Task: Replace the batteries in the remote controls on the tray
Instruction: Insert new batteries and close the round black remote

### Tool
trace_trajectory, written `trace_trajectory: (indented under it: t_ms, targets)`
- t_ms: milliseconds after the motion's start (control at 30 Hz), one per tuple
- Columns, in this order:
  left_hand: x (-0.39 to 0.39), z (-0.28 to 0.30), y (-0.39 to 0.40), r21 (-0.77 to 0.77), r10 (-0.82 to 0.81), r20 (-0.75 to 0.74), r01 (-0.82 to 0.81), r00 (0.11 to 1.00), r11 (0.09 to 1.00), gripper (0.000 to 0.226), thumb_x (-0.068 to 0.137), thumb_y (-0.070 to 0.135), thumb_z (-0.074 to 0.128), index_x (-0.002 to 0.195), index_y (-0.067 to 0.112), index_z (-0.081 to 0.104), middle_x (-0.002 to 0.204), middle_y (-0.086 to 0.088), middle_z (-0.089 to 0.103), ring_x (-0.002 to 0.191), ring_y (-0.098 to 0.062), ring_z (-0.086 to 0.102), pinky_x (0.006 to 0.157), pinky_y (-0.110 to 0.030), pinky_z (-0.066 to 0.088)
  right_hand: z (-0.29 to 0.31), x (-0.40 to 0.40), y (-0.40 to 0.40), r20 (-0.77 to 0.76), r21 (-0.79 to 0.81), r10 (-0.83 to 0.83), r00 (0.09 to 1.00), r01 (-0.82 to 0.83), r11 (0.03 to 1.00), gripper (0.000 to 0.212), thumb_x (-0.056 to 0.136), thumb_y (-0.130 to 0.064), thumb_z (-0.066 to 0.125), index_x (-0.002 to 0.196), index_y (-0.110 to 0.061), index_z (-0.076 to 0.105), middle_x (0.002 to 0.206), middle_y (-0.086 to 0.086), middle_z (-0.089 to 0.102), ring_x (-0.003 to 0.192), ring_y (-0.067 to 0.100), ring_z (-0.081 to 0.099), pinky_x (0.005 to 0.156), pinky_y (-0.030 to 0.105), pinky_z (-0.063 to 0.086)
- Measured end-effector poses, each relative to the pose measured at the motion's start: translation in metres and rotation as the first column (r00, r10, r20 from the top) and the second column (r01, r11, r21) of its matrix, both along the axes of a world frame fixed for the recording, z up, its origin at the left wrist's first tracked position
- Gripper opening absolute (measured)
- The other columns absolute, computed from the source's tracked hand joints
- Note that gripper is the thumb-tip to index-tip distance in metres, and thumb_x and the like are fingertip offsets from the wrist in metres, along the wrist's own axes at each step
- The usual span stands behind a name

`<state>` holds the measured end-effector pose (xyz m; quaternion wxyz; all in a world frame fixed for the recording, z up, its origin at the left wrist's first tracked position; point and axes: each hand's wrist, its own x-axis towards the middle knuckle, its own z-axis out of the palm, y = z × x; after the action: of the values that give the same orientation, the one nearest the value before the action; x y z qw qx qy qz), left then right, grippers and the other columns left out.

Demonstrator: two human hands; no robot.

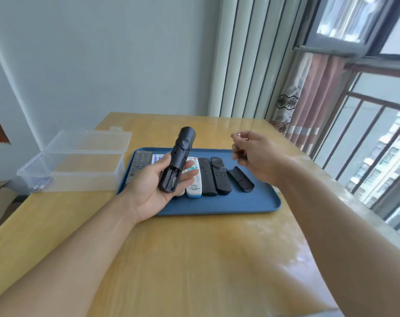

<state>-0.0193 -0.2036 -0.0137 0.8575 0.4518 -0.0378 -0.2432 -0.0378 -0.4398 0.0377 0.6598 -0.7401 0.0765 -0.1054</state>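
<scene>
Tray (251,207) mid-table (194,259), remotes (208,177) side by side on it, open box (80,161) left of tray

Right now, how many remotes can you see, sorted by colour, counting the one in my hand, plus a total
Black: 4: one in the left hand, a keypad one at the tray's left, two side by side
White: 2, the second mostly hidden
Total: 6
The loose black piece looks like a battery cover, not counted.

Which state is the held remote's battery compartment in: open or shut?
Open: the black remote in the left hand shows its bare slot; a loose cover lies on the tray.
</scene>
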Motion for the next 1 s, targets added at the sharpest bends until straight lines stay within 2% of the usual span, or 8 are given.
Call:
trace_trajectory:
  t_ms: [100,200,267,367,533,633,867,1000]
  targets:
    - [-0.002,0.0,-0.002,-0.004,-0.015,0.036,0.015,0.999,1.0,0.037,0.109,0.028,0.041,0.135,0.009,0.059,0.12,-0.013,0.073,0.112,-0.031,0.071,0.095,-0.043,0.057,0.027,0.0,-0.049,-0.198,-0.387,-0.056,0.979,-0.025,0.922,0.011,0.103,-0.008,0.053,0.111,-0.009,0.059,0.077,0.01,0.06,0.059,0.017,0.056,0.054,0.026,0.042]
    - [-0.006,0.001,-0.004,0.001,-0.024,0.074,0.024,0.997,1.0,0.036,0.109,0.027,0.04,0.134,0.011,0.06,0.127,-0.015,0.071,0.111,-0.031,0.071,0.09,-0.042,0.06,0.034,-0.002,-0.088,-0.34,-0.716,-0.217,0.915,-0.103,0.69,0.013,0.097,-0.002,0.057,0.106,-0.007,0.066,0.088,0.012,0.07,0.067,0.018,0.066,0.061,0.028,0.052]
    - [-0.01,0.002,-0.005,0.004,-0.027,0.09,0.027,0.996,1.0,0.035,0.109,0.026,0.039,0.132,0.011,0.06,0.127,-0.015,0.071,0.11,-0.03,0.072,0.089,-0.041,0.06,0.029,-0.003,-0.105,-0.417,-0.801,-0.295,0.86,-0.194,0.567,0.016,0.094,0.0,0.06,0.104,-0.008,0.069,0.097,0.017,0.073,0.079,0.025,0.073,0.075,0.034,0.062]
    - [-0.011,0.003,-0.005,0.004,-0.029,0.098,0.028,0.995,1.0,0.035,0.109,0.024,0.039,0.134,0.011,0.06,0.128,-0.014,0.07,0.11,-0.03,0.072,0.09,-0.04,0.059,0.013,-0.001,-0.117,-0.454,-0.844,-0.336,0.825,-0.277,0.459,0.017,0.091,0.0,0.063,0.102,-0.01,0.071,0.104,0.018,0.072,0.092,0.032,0.075,0.085,0.045,0.061]
    - [-0.009,0.001,-0.003,0.003,-0.036,0.101,0.036,0.994,0.999,0.035,0.108,0.023,0.039,0.136,0.013,0.059,0.128,-0.014,0.07,0.11,-0.029,0.072,0.09,-0.042,0.059,-0.012,0.011,-0.126,-0.343,-0.932,-0.399,0.851,-0.255,0.258,0.021,0.088,-0.01,0.069,0.106,-0.019,0.073,0.096,-0.001,0.068,0.094,0.024,0.07,0.082,0.039,0.062]
    - [-0.007,0.0,-0.003,0.01,-0.03,0.108,0.03,0.994,1.0,0.036,0.108,0.022,0.039,0.136,0.013,0.059,0.127,-0.014,0.07,0.111,-0.03,0.072,0.092,-0.044,0.058,-0.025,0.026,-0.137,-0.318,-0.947,-0.444,0.838,-0.258,0.192,0.024,0.084,-0.01,0.067,0.106,-0.017,0.073,0.102,0.003,0.073,0.093,0.024,0.071,0.081,0.04,0.062]
    - [-0.008,0.0,-0.003,0.02,-0.035,0.107,0.033,0.994,0.999,0.034,0.109,0.021,0.039,0.133,0.014,0.061,0.126,-0.014,0.071,0.112,-0.03,0.071,0.091,-0.041,0.058,-0.034,0.034,-0.141,-0.388,-0.922,-0.483,0.785,-0.328,0.207,0.039,0.083,-0.038,0.075,0.114,-0.016,0.066,0.108,0.001,0.065,0.096,0.024,0.066,0.088,0.04,0.059]
    - [-0.008,0.0,-0.003,0.008,-0.032,0.104,0.032,0.994,0.999,0.034,0.109,0.021,0.038,0.133,0.012,0.061,0.126,-0.015,0.071,0.112,-0.03,0.071,0.091,-0.039,0.059,-0.035,0.034,-0.143,-0.382,-0.924,-0.5,0.777,-0.303,0.235,0.038,0.079,-0.038,0.076,0.108,-0.016,0.066,0.098,0.002,0.067,0.088,0.023,0.066,0.084,0.04,0.06]
